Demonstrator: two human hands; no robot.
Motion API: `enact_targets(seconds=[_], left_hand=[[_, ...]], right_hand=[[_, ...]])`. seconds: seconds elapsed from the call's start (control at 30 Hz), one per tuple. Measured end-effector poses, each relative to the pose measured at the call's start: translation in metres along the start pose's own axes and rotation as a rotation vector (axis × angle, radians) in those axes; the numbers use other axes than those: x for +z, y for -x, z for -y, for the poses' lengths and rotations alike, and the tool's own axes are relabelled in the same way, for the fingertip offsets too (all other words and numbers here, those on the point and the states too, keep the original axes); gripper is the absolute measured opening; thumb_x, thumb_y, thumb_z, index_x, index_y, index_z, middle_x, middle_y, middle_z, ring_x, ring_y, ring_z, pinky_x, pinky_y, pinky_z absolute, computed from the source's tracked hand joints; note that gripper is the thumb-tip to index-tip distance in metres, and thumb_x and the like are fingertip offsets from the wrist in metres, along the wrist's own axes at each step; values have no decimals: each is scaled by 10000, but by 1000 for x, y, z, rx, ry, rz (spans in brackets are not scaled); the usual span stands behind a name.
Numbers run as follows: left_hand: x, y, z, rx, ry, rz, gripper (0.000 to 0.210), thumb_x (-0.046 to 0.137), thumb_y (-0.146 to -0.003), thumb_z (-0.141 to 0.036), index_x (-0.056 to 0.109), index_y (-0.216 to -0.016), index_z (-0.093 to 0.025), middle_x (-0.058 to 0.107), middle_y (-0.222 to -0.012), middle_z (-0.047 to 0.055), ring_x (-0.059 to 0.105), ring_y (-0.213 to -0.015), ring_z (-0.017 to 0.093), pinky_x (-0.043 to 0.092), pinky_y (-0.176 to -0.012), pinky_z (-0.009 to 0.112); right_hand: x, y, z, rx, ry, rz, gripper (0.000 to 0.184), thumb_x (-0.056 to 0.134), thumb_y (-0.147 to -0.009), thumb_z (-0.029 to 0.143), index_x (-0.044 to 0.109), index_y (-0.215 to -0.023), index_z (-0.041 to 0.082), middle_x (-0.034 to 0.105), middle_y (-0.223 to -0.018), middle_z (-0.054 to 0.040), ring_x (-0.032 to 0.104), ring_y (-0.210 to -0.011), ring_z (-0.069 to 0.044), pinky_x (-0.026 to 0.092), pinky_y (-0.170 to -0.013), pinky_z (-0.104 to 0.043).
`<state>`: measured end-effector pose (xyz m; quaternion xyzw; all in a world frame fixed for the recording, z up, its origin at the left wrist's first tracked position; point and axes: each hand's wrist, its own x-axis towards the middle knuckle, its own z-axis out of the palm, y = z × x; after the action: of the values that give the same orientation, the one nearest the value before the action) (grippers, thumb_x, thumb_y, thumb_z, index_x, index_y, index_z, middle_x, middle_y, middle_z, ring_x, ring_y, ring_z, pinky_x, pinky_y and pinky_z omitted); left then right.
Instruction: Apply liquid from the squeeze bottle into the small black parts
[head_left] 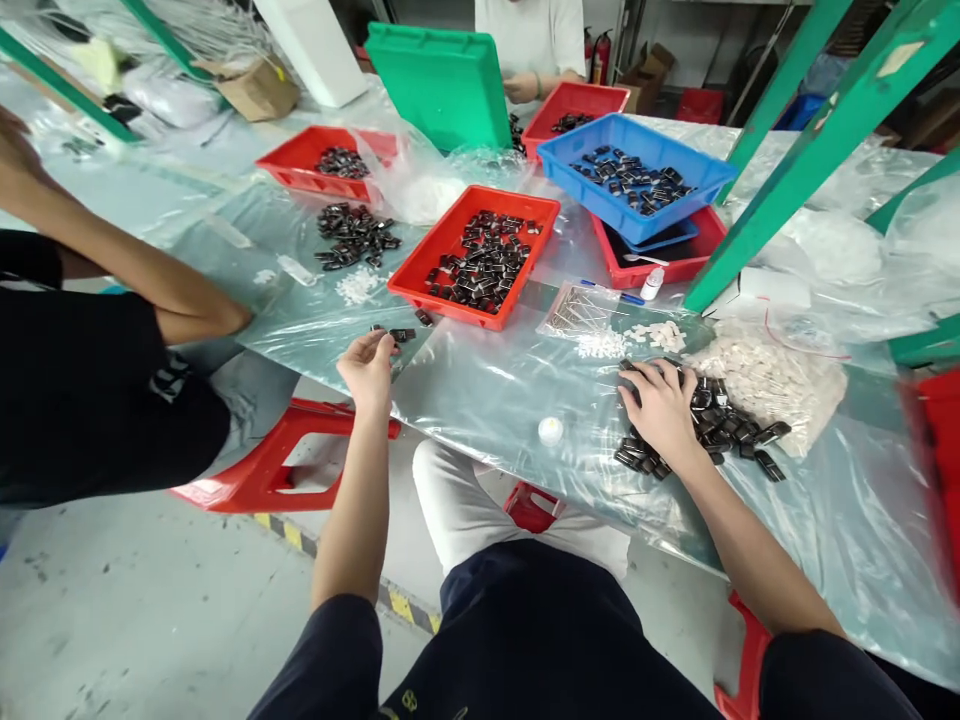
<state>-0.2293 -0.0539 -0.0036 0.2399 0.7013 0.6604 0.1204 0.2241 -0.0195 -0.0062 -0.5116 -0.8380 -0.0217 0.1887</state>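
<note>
My left hand (pixel 366 368) is at the table's near edge, thumb and fingers pinched together. A small glossy black plastic part (pixel 403 335) shows at its fingertips; another dark bit peeks out behind the fingers. My right hand (pixel 661 408) lies palm down with spread fingers on a heap of similar black parts (pixel 724 425). Some of that heap is hidden beneath the palm. Between the hands stands a small round white container (pixel 550 431). Beyond them, a red-orange tray (pixel 491 320) holds many more black parts.
Small white pieces (pixel 602 345), a bag of metal pins (pixel 576 310), a blue pen (pixel 611 291) and a bag of pale pieces (pixel 780 375) lie around. A blue tray (pixel 637 228) sits stacked behind. A green post (pixel 780 150) rises at right. Co-workers (pixel 97 350) sit left and opposite.
</note>
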Motion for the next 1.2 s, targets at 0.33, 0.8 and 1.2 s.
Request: enact_targets(seconds=[0.33,0.8,1.2], left_hand=[[36,108,1,149,15,438,383,755,-848,-451,727,-1100,-163,746,-872,47,725,-739,154,583,-744,283],[44,136,-13,141,-45,613,302,706,-907,-429,751,-1041,-162,764,-862,57,723,-761,170,563,-757,303],[17,175,-44,291,-206,1305,368,692,-969,-405,707,-1288,-224,750,-1259,108,709,-1152,269,560,-1011,410]], right_hand=[[-17,-5,6,42,-179,134,384,567,-987,133,719,-1332,204,807,-1204,-111,561,-1218,-351,320,-1067,-547],[-12,-4,7,-189,-72,171,585,492,-892,-46,711,-1367,215,599,-1524,-138,454,-1420,-377,413,-1089,-567],[-7,-7,6,-119,-328,113,266,567,-1029,150,782,-1163,230,818,-1149,-95,621,-1174,-338,449,-1027,-534]])
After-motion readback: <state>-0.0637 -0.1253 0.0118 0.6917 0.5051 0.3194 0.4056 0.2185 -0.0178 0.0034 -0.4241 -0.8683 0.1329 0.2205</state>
